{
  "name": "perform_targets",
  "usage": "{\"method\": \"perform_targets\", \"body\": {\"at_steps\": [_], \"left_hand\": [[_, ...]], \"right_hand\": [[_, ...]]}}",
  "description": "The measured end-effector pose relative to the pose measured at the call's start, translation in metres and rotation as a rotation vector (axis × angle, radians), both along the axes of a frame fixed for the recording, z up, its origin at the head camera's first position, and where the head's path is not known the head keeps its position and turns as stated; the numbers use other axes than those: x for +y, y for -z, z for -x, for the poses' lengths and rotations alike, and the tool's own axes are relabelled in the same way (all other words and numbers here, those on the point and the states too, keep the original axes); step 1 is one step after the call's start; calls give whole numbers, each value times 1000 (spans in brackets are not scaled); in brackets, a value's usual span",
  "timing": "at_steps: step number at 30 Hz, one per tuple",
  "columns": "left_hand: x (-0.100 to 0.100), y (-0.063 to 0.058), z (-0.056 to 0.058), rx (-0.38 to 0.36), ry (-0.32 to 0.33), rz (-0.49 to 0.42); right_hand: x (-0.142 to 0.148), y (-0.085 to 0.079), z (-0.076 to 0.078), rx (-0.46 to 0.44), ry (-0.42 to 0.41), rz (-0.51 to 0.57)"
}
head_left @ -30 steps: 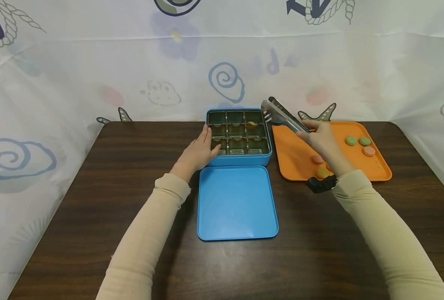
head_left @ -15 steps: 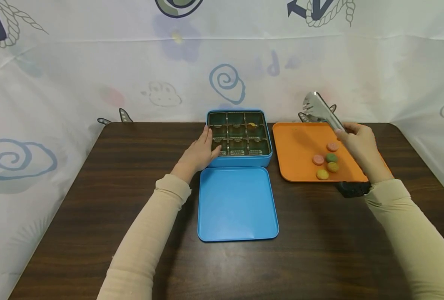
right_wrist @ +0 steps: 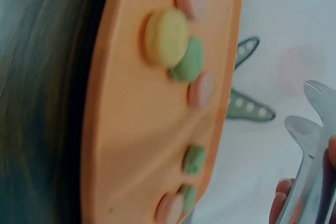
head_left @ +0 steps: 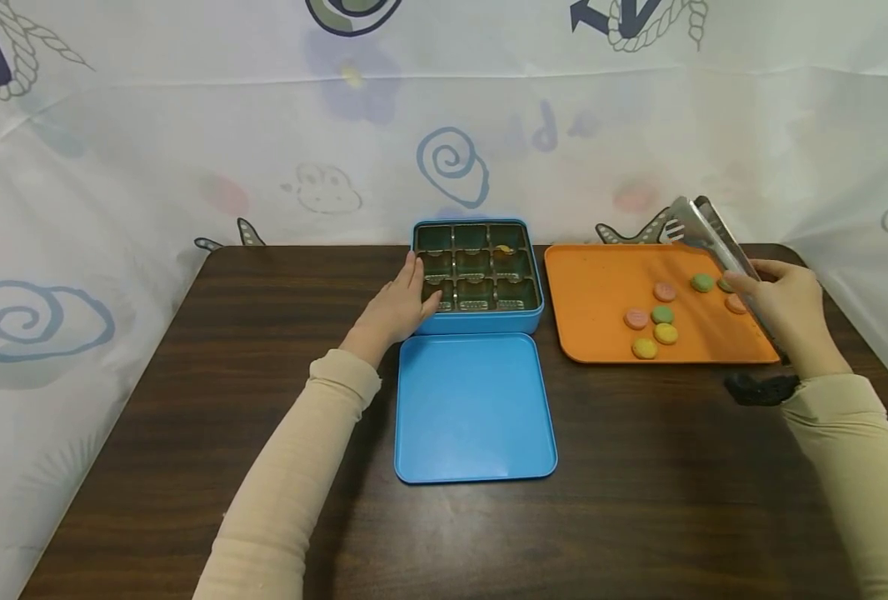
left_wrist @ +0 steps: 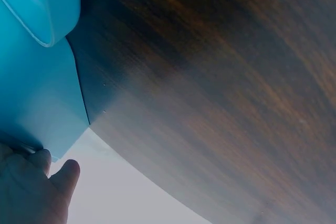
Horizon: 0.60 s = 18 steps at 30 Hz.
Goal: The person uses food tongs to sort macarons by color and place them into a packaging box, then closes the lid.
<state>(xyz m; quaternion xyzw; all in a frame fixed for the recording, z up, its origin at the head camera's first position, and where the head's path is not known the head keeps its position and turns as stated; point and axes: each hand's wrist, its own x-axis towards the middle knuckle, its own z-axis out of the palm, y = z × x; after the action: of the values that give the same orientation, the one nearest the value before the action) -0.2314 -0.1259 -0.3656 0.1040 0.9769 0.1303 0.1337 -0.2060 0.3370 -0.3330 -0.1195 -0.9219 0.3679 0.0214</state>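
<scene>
My left hand (head_left: 393, 310) lies with straight fingers against the left side of a blue box (head_left: 481, 322). Inside the box is a clear divided insert, and a small yellow piece (head_left: 505, 249) shows in its back right compartment. My right hand (head_left: 783, 307) grips metal tongs (head_left: 714, 237), one end fork-shaped and the other spoon-like. In the right wrist view the tips of the tongs (right_wrist: 310, 129) stand apart with nothing between them. Below them is an orange tray (head_left: 594, 308) bearing several macarons, among them a yellow macaron (right_wrist: 166, 37), a green macaron (head_left: 702, 282) and a pink macaron (head_left: 665, 292).
A blue lid (head_left: 476, 408) lies flat on the dark wooden table (head_left: 264, 333) in front of the box. Behind the table hangs a white printed curtain (head_left: 264, 125). The tray sits right of the box, near the table's back edge.
My right hand has carried the tongs from beside the box to the right, over the right end of the tray. The left hand has stayed at the box.
</scene>
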Motion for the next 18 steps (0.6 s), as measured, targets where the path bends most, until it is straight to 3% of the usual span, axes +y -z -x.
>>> {"method": "perform_targets", "body": {"at_steps": [11,18], "left_hand": [[0,0,1,8,-4,-11],[-1,2,1,4,-6,-25]], "right_hand": [[39,14,-4,-70,131,-34],[51,25,-6,-73,144,-99]]}}
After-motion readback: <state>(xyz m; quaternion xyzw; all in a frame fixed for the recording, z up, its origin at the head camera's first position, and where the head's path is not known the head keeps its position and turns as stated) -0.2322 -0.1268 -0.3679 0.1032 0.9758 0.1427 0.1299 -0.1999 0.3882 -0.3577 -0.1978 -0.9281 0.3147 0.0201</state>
